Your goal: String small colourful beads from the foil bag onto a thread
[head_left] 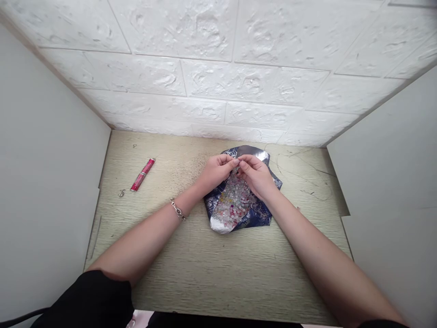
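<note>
Both hands meet over an opened packet point(252, 217), dark blue with a silvery lining. A heap of small beads point(234, 200), clear, white, pink and yellow, lies on it. My left hand point(220, 169) comes in from the left, thumb and forefinger pinched together near the packet's far edge. My right hand point(254, 173) pinches at the same spot, its fingertips touching or almost touching the left ones. Whatever sits between the fingertips is too small to make out. A chain bracelet point(178, 210) circles the left wrist.
On the tabletop point(191, 264) to the left lies a red tube point(142, 175) with a silvery band. A small metallic piece point(122, 193) rests near it. Thin threads point(307, 175) trail at the right. A white brick-patterned wall point(218, 82) stands behind, with panels point(48, 173) at both sides.
</note>
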Motion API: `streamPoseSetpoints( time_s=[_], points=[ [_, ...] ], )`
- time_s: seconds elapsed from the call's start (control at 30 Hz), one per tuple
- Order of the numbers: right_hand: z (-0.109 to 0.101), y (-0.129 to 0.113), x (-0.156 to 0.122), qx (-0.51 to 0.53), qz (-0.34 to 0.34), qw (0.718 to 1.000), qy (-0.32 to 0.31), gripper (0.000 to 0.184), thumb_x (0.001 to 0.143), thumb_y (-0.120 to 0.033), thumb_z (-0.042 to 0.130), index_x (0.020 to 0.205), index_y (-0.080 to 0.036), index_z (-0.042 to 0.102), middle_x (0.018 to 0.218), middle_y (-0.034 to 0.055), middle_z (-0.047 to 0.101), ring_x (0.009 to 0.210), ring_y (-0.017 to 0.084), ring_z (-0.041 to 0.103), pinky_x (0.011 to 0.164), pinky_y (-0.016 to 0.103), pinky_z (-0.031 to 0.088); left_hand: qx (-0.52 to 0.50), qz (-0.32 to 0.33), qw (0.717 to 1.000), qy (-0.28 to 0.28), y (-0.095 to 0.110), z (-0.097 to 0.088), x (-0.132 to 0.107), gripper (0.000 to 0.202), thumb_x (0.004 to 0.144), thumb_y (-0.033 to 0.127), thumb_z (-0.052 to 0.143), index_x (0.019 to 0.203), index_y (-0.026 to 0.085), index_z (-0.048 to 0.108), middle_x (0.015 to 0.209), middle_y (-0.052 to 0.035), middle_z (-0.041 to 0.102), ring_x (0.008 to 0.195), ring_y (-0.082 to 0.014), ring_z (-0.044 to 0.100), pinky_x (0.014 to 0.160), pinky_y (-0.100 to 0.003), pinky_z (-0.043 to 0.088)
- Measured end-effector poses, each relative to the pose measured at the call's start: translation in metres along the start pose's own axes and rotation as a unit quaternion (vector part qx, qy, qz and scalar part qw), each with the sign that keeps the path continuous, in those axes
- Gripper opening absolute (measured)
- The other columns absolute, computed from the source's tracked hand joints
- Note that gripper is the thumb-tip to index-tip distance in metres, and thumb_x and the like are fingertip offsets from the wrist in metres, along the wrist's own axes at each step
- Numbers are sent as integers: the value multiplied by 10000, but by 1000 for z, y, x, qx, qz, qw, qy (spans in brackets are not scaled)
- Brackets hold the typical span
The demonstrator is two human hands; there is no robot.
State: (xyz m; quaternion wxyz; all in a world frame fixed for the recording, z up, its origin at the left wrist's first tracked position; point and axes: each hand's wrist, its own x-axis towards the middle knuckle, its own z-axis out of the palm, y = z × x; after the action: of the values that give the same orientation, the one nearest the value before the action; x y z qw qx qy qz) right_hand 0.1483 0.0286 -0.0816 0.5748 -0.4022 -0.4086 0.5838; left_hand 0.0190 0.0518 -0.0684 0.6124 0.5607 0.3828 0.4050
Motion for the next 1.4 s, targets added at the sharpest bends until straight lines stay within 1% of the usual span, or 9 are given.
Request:
streamPoseSetpoints(
  time_s=[0.13,0.33,0.57,0.8,1.0,1.07,1.2,1.3,1.4],
  points=[
    [-3,4,2,-88,-54,995,4,158,678,-313,620,804,-224,588,676,-34,541,529,69,472,520,229,395,-38,-34,998,-29,3,-4,1,243,686,360,589,673,123,539,351,91,354,300,-8,272,331,-167,157],
    [-2,2,0,-169,-80,982,2,155,716,-324,572,820,-211,560,647,-30,525,532,84,479,533,250,412,-75,-66,993,-58,3,-7,4,250,658,358,617,705,115,577,397,84,380,300,4,271,320,-167,112],
    [1,0,-4,-157,-120,980,33,154,787,-351,478,842,-207,472,720,-17,522,491,70,475,490,238,392,-78,-58,994,-48,2,-7,5,223,653,333,628,694,116,595,408,75,397,300,6,273,313,-169,111],
    [4,-1,-8,-256,-147,955,35,120,792,-310,466,821,-194,484,686,-14,507,524,83,480,504,240,389,-68,-61,994,-60,3,-8,5,212,671,332,613,685,125,575,387,86,356,297,2,265,313,-170,110],
    [2,3,-7,-303,-158,939,32,112,822,-303,405,790,-198,431,624,-26,466,514,89,448,508,244,368,-43,-56,994,-80,1,-8,5,239,698,360,580,696,123,557,391,86,348,302,3,257,313,-160,127],
    [2,2,-8,-320,-167,932,27,113,832,-296,384,786,-198,417,598,-31,447,512,91,432,518,247,360,-38,-52,994,-90,2,-8,4,254,711,374,561,655,129,526,399,84,344,304,1,272,313,-154,145],
    [4,0,-10,-352,-184,917,30,105,838,-283,372,790,-200,415,598,-28,445,534,96,414,552,254,352,-13,-51,993,-105,6,-7,2,310,730,403,522,591,131,468,486,51,441,311,1,344,303,-149,177],
    [5,-1,-11,-351,-190,916,34,111,844,-285,360,784,-205,407,619,-21,460,549,99,415,565,256,350,16,-49,991,-122,10,-6,1,241,722,361,538,674,127,510,615,23,537,320,12,373,299,-143,194],
    [6,-2,-12,-341,-191,920,33,118,844,-297,361,782,-208,405,616,-22,457,547,100,417,563,256,351,10,-46,991,-127,10,-6,2,160,721,293,534,720,134,512,646,24,555,326,14,373,305,-141,202]
  ],
)
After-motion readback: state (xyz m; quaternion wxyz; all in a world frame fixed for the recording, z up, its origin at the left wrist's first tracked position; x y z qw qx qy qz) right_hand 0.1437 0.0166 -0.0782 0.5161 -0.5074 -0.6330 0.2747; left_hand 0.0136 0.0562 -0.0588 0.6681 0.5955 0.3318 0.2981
